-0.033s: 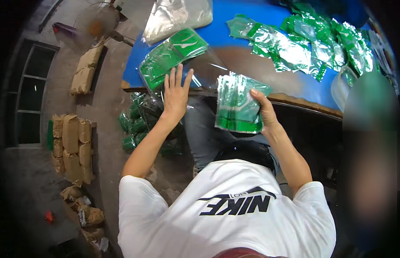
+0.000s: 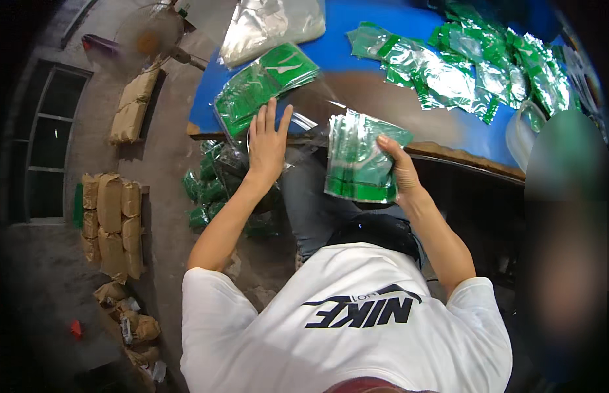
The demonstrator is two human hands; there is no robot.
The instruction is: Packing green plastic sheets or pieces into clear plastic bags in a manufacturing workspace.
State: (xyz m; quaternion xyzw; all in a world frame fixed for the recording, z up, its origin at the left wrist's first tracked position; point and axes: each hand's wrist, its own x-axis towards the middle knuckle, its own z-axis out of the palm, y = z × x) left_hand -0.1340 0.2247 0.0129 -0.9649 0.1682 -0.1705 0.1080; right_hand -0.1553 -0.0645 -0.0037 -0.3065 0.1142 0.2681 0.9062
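My right hand (image 2: 404,169) grips a fanned stack of shiny green-and-clear plastic pouches (image 2: 358,160) just in front of the table edge. Its thumb presses on top and the other fingers are hidden beneath. With fingers stretched out, my left hand (image 2: 268,147) lies flat over the near part of a clear plastic bag at the table edge. Inside that clear bag, beyond my left fingertips, are flat green pouches (image 2: 272,75). The clear film stretches from there toward the held stack; whether the stack touches it I cannot tell.
A pile of clear plastic bags (image 2: 275,29) lies at the back left of the blue table (image 2: 347,39). Many loose green pouches (image 2: 448,75) are spread to the right. Green bundles (image 2: 203,187) sit below the table's left end; brown wrapped packages (image 2: 110,219) stand on the floor.
The pouch stack in my right hand has shifted slightly left. My left hand stays nearly in place.
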